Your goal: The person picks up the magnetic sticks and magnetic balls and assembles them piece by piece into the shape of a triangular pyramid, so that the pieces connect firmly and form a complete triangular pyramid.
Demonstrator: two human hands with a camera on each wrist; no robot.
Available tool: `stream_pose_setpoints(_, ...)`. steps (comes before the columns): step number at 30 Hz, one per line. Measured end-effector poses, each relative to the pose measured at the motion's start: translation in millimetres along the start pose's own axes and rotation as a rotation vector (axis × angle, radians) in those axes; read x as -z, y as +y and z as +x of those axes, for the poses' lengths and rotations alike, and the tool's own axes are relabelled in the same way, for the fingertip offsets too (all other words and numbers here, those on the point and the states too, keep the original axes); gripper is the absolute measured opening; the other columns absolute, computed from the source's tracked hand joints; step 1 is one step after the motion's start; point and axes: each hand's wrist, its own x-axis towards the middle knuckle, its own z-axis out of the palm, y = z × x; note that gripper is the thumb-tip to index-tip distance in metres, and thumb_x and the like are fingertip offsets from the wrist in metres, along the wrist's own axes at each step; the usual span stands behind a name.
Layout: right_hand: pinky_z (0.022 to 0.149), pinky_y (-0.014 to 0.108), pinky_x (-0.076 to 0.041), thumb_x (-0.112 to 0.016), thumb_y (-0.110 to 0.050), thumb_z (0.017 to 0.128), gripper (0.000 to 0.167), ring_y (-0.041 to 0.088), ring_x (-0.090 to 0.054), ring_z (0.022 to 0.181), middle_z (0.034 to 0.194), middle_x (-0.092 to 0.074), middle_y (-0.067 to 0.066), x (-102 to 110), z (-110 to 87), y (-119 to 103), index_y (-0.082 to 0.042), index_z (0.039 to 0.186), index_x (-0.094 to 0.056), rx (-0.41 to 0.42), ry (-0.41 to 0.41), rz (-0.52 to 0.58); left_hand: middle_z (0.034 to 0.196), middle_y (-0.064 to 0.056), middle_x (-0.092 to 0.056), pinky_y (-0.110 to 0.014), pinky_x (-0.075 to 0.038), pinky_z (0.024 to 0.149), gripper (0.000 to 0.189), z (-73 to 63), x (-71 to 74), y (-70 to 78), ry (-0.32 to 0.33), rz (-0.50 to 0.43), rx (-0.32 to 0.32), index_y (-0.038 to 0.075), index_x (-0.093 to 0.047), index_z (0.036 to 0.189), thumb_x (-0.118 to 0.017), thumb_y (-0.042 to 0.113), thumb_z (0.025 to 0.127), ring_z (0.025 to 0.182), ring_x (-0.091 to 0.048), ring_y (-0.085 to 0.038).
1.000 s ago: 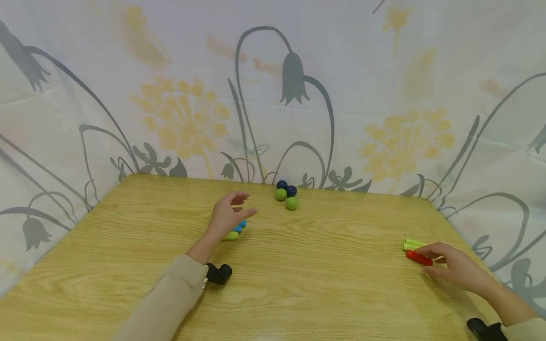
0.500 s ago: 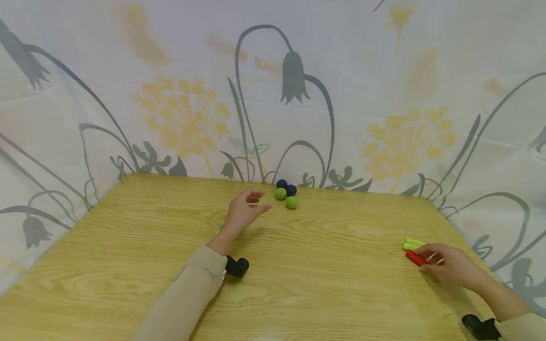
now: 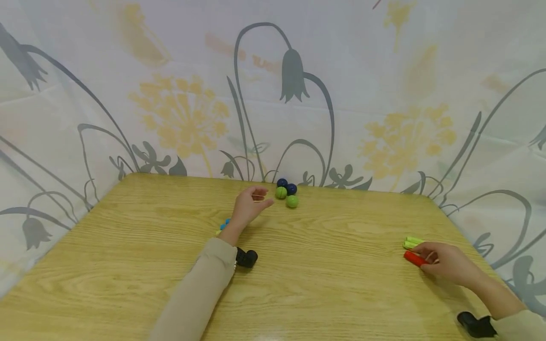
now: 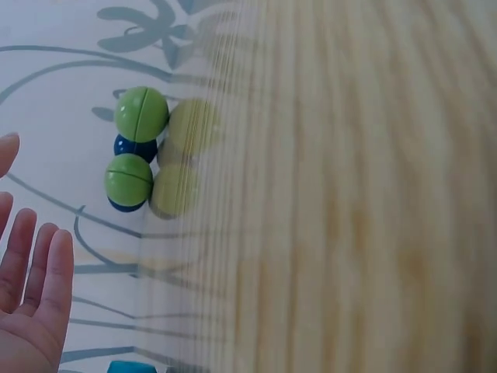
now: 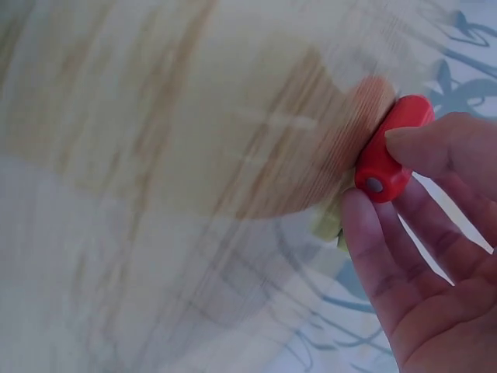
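Note:
My left hand (image 3: 250, 204) hovers over the table, fingers loosely bent and nothing in its grasp. Just beyond its fingertips are two green balls (image 3: 292, 201) and two dark blue balls (image 3: 292, 189), grouped near the back edge. In the left wrist view the green balls (image 4: 141, 113) partly cover the blue ones. At the right, my right hand (image 3: 452, 262) pinches a short red cylinder (image 3: 414, 258) between thumb and fingers. A grey dot marks its end in the right wrist view, where the red cylinder (image 5: 394, 148) is close over the tabletop. Yellow-green cylinders (image 3: 413, 242) lie right behind it.
Blue cylinders (image 3: 224, 224) and a bit of yellow-green show behind my left forearm, which partly hides them. The wooden table (image 3: 332, 284) ends at a flower-printed cloth (image 3: 362, 94) hanging behind it. A black device (image 3: 247, 258) sits on my left wrist.
My left hand has moved right and slightly farther back, closer to the balls. The red cylinder has shifted slightly left in my right hand, a little away from the yellow-green ones.

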Motion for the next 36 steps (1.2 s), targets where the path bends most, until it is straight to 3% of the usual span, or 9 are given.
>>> stream_pose_setpoints(16, 0.058, 0.026, -0.048, -0.07, 0.001, 0.074, 0.03, 0.008, -0.055, 0.067, 0.08, -0.06, -0.001, -6, 3.8, -12, 0.009, 0.103, -0.065, 0.026, -0.007, 0.001, 0.107, -0.01, -0.061, -0.033, -0.049, 0.079, 0.036, 18.1, -26.1, -6.7, -0.042, 0.002, -0.017, 0.005, -0.063, 0.11, -0.075, 0.023, 0.081, 0.097, -0.058, -0.023)
stream_pose_setpoints(21, 0.058, 0.026, -0.048, -0.07, 0.002, 0.074, 0.03, 0.007, -0.055, 0.067, 0.081, -0.06, -0.001, -8, 6.5, -16, 0.009, 0.103, -0.065, 0.041, -0.01, 0.013, 0.11, -0.012, -0.06, -0.035, -0.048, 0.082, 0.034, 17.6, -31.2, 1.6, -0.055, 0.04, 0.021, 0.003, -0.062, 0.113, -0.072, 0.015, 0.083, 0.1, -0.056, -0.026)
stream_pose_setpoints(36, 0.058, 0.026, -0.048, -0.07, -0.001, 0.077, 0.028, 0.007, -0.054, 0.07, 0.083, -0.059, 0.001, -15, 13.1, -32, 0.006, 0.104, -0.065, 0.133, -0.064, 0.102, 0.116, -0.013, -0.059, -0.036, -0.044, 0.089, 0.041, 29.5, -43.8, 11.6, -0.172, 0.202, 0.04, 0.0, -0.059, 0.118, -0.073, 0.016, 0.082, 0.108, -0.053, -0.027)
